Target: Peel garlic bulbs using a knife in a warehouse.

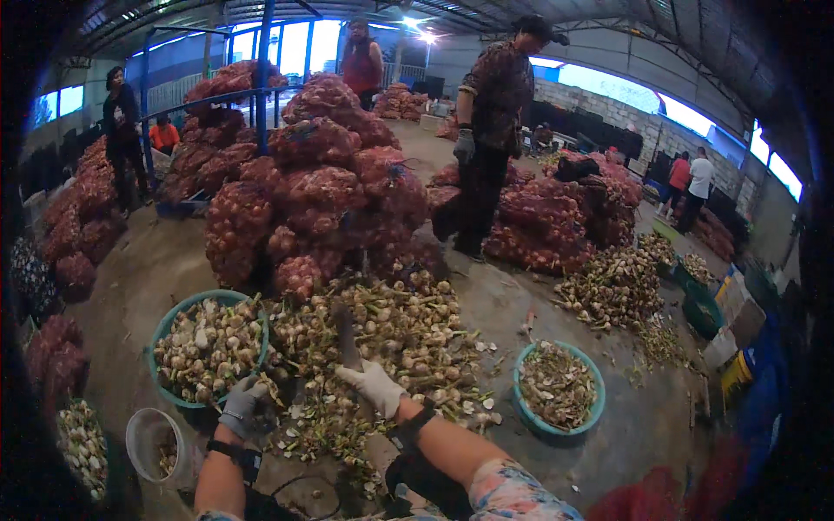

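Note:
My right hand (376, 385), in a pale work glove, grips a tool with a broad dark blade (347, 335), probably a knife, pointing away from me. The blade is over a heap of garlic bulbs with stems (410, 325) on the floor. My left hand (244, 405), in a grey glove, is beside the near rim of a teal basin (156, 361) full of garlic bulbs (202, 345). Its fingers are curled next to a garlic piece (271, 389); whether they hold it is unclear. Cut stems and peelings (319, 426) lie between my hands.
A white bucket (133, 449) stands at left. At right is a teal basin of trimmings (559, 387). Red mesh sacks of garlic (319, 189) are stacked ahead. A person (492, 124) stands beyond the heap. Another garlic pile (612, 286) lies at right.

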The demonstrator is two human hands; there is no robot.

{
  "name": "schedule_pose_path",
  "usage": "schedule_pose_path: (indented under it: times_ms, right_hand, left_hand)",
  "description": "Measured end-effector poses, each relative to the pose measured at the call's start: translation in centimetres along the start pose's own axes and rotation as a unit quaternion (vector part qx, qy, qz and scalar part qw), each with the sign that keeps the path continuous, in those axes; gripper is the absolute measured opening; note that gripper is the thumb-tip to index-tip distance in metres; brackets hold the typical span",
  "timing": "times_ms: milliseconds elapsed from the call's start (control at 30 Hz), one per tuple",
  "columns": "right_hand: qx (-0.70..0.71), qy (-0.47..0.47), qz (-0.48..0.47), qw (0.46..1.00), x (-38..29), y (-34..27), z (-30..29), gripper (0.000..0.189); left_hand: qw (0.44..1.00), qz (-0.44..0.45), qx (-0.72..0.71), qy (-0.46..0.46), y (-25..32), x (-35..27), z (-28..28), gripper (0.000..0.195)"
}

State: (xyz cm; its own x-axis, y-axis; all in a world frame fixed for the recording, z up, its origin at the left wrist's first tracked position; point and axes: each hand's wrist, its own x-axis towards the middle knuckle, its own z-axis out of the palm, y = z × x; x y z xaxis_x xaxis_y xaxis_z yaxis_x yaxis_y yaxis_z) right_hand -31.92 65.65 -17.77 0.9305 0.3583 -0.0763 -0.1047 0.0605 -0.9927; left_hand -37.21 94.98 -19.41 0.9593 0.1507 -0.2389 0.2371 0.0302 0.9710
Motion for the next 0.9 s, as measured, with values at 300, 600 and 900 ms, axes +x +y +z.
schedule_pose_path:
  times_ms: [300,600,900]
  right_hand:
    - [-0.063,-0.009,0.03,0.998,0.7,1.1,-1.1,0.04]
    - [-0.098,0.019,0.061,0.993,0.1,-0.6,-0.6,0.048]
    - [-0.062,-0.002,0.038,0.997,-0.6,-1.5,-0.2,0.051]
  left_hand:
    - [0.998,0.023,0.055,-0.015,-0.1,0.4,0.1,0.034]
    - [1.0,0.01,0.012,0.006,-0.8,0.4,-0.3,0.028]
    - [0.999,0.023,0.049,-0.001,-0.5,0.3,-0.3,0.026]
